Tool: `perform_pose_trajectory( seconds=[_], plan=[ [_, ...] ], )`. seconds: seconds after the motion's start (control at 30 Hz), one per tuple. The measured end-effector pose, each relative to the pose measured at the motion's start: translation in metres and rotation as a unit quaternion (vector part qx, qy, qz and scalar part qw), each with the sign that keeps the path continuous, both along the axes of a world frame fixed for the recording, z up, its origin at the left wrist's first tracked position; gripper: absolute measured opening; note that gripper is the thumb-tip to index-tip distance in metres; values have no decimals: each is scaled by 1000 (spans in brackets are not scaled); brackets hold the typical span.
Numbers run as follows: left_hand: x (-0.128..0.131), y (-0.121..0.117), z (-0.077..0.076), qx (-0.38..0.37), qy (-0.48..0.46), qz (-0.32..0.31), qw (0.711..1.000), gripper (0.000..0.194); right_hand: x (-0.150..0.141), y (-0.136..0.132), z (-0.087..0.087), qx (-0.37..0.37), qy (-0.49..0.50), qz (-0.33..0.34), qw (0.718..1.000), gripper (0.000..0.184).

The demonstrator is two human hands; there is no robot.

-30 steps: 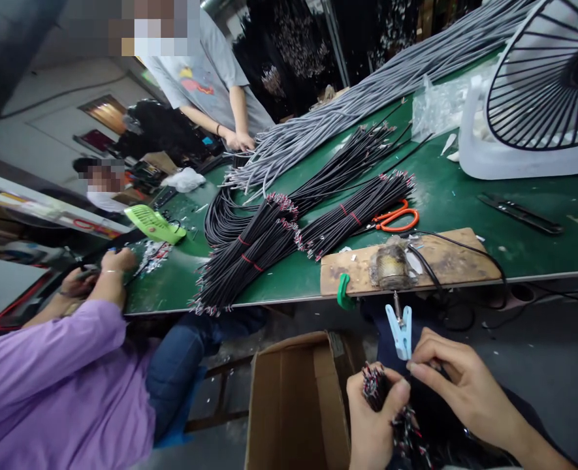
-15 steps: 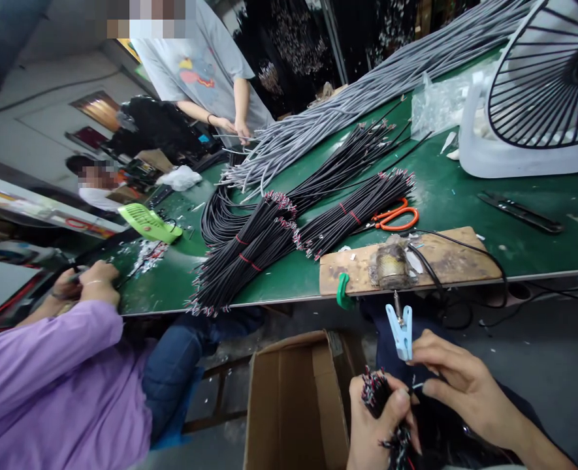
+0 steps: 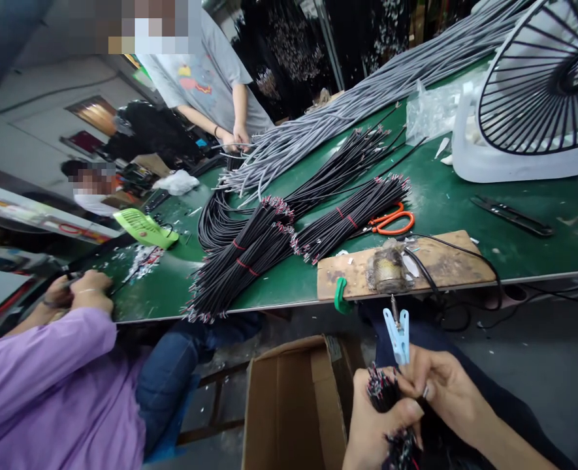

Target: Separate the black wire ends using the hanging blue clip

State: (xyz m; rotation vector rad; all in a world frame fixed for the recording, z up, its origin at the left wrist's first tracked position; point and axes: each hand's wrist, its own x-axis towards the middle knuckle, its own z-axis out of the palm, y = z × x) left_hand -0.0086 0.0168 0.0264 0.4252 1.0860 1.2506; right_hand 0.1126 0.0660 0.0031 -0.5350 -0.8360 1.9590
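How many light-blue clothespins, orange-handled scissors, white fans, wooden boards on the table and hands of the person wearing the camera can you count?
Light-blue clothespin: 1
Orange-handled scissors: 1
White fan: 1
Wooden board: 1
Camera wearer's hands: 2 (left hand, right hand)
Total: 6

The left hand (image 3: pixel 374 418) and right hand (image 3: pixel 448 385) are bare, as is the right forearm (image 3: pixel 507 438) toward the lower right corner; dark navy trousers (image 3: pixel 426 331) show behind them.
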Motion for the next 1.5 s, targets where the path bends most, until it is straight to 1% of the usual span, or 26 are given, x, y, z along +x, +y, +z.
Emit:
perform_pose_trajectory(
  seconds=[0.07, 0.1, 0.17, 0.2, 0.3, 0.37, 0.47, 0.5, 0.6, 0.67, 0.77, 0.83, 0.93, 1.0, 1.07, 1.13, 1.2, 1.3, 1.4, 1.47, 1.5],
  plan=[
    [0, 3, 5, 41, 72, 18, 996, 34, -4, -4, -1, -88, 63, 48, 993, 38],
    [-1, 4, 8, 70, 120, 22, 990, 29, -4, -4, -1, -110, 80, 72, 988, 40],
    [-3, 7, 15, 124, 207, 15, 970, 17, -2, 0, 2, -119, 72, 99, 985, 39],
    [-4, 8, 18, 143, 241, 8, 960, 12, -1, 4, 4, -114, 53, 99, 987, 37],
    [-9, 9, 26, 174, 297, 1, 939, 4, -3, 20, 11, -110, 6, 60, 992, 35],
    [-12, 11, 29, 189, 319, 20, 928, 3, -9, 30, 15, -116, 11, 45, 992, 37],
    [-16, 14, 32, 209, 344, 45, 914, 4, -20, 38, 20, -118, 53, 54, 990, 45],
    [-17, 16, 33, 212, 349, 50, 911, 5, -23, 39, 21, -118, 63, 53, 990, 45],
    [-18, 21, 34, 212, 360, 53, 907, 6, -25, 41, 28, -116, 59, 36, 991, 41],
    [-18, 24, 33, 206, 369, 49, 905, 7, -25, 41, 32, -119, 50, 30, 991, 42],
    [-17, 25, 30, 185, 381, 39, 905, 7, -23, 41, 34, -127, 51, 37, 990, 43],
    [-17, 25, 28, 173, 380, 34, 908, 9, -22, 40, 32, -141, 59, 53, 987, 43],
    [-17, 24, 25, 168, 371, 31, 913, 11, -21, 38, 23, -184, 68, 75, 978, 46],
    [-16, 23, 23, 166, 364, 27, 916, 12, -20, 37, 15, -211, 65, 75, 973, 49],
    [-16, 22, 22, 162, 358, 26, 919, 13, -18, 36, 7, -219, 58, 69, 971, 50],
    [-15, 21, 20, 154, 354, 28, 922, 15, -14, 34, -1, -208, 48, 57, 975, 49],
    [-15, 18, 20, 142, 353, 30, 924, 19, -8, 31, -8, -180, 27, 44, 982, 45],
    [-14, 13, 20, 121, 343, 29, 931, 27, 6, 25, -12, -118, -52, 33, 991, 31],
    [-14, 8, 19, 105, 322, 18, 941, 33, 17, 22, -4, -19, -140, 36, 989, 21],
    [-14, 4, 15, 98, 311, 12, 945, 34, 19, 21, 4, 38, -155, 53, 986, 22],
    [-14, 3, 13, 96, 308, 10, 946, 34, 19, 21, 8, 55, -150, 68, 985, 23]
  ],
)
